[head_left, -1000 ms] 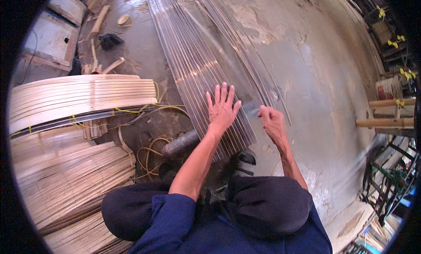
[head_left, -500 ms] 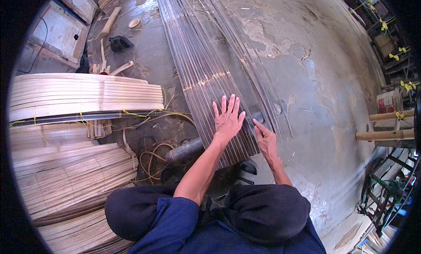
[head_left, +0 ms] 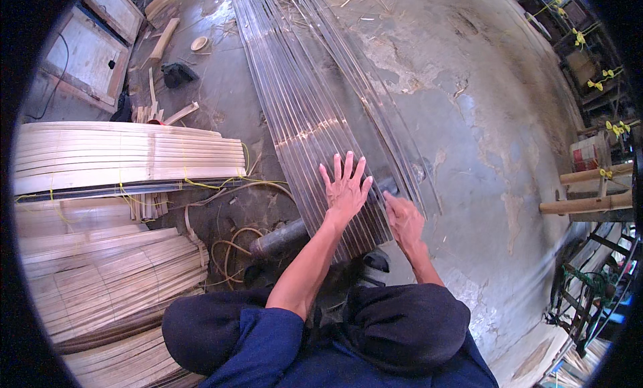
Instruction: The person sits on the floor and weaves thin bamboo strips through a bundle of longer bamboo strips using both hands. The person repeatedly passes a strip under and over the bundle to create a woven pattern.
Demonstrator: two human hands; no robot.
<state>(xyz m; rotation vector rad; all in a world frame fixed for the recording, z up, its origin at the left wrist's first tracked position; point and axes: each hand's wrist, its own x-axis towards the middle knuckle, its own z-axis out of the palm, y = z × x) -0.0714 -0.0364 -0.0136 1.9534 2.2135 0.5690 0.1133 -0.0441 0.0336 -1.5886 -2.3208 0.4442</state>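
Note:
A row of long, thin, glossy dark strips (head_left: 301,100) lies side by side, running from near my feet to the far end of the floor. My left hand (head_left: 345,200) rests flat on the near part of this row, fingers spread. At the row's right edge, my right hand (head_left: 406,222) is closed with its fingers curled; what it grips, if anything, is hidden. A grey pipe (head_left: 278,239) passes crosswise beneath the strips. To the right of the row, several loose strips (head_left: 367,97) lie apart, their near ends beyond my right hand.
Pale wooden slats (head_left: 127,150) tied with yellow string are on the left, with more slat bundles (head_left: 120,281) nearer me. A hose (head_left: 231,247) coils beside the pipe. Farther off are a black bundle (head_left: 178,74) and a small round bowl (head_left: 199,44). Bamboo poles (head_left: 586,206) jut in from the right.
My right hand has turned slightly and its fingers are curled more tightly at the row's edge. My left hand stays spread on the strips. The whole view has shifted a little.

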